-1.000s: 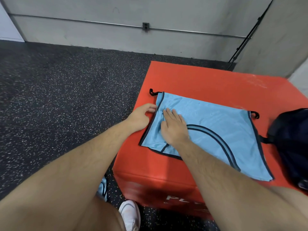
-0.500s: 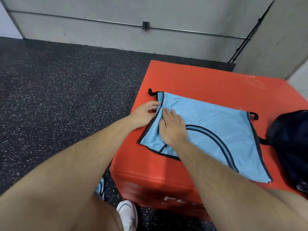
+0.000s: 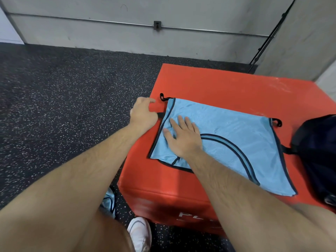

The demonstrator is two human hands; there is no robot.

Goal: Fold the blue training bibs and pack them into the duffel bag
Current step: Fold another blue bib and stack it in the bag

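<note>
Pressing flat on the blue bib (image 3: 236,135): right hand (image 3: 183,139), fingers straight and spread, palm down on the bib's left end. Left hand (image 3: 143,115) sits just beside the bib's left edge, fingers loosely curled. A dark strap runs from it toward the trim, but I cannot tell if it is pinched.

Bib lies spread on a red padded box (image 3: 218,84), long axis running far-left to near-right. Both hands are at the left end. Duffel bag (image 3: 318,151) is off the opposite, right end, touching or nearly touching the bib's edge. Likely next move: fold the left end over toward the bag, the left hand being nearer that edge.

Room: speckled black rubber floor (image 3: 63,106), grey wall (image 3: 109,11) with a rail. Another pale blue cloth (image 3: 109,200) on the floor by a white shoe (image 3: 140,231).
</note>
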